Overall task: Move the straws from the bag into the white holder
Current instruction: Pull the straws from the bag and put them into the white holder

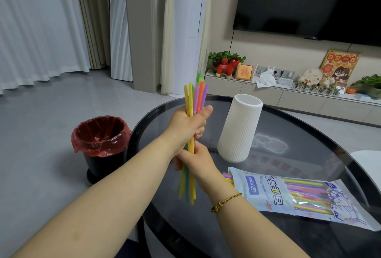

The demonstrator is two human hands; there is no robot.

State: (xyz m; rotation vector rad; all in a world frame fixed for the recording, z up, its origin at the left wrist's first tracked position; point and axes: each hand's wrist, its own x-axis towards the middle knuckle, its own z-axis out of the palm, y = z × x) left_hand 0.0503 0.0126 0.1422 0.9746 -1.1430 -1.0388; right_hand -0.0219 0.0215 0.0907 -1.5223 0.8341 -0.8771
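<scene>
Bare forearms; braided bracelet [225, 201] (gold and dark red) on right wrist.

The scene is evenly and softly lit, with daylight diffused through the sheer curtains [31, 31] far off beyond the left hand [185, 125]. No hard shadows are cast. Pale ceiling-light glare is reflected in the dark glass table [288, 134] to the right of the hands, behind the white holder [240, 128]. Slight motion blur is seen on the straws [192, 134] below the right hand [198, 158], where their lower ends are smeared. Wide-angle distortion is evident: the forearms are stretched toward the bottom edge, and the television [309, 0] above is bowed and tilted.
</scene>
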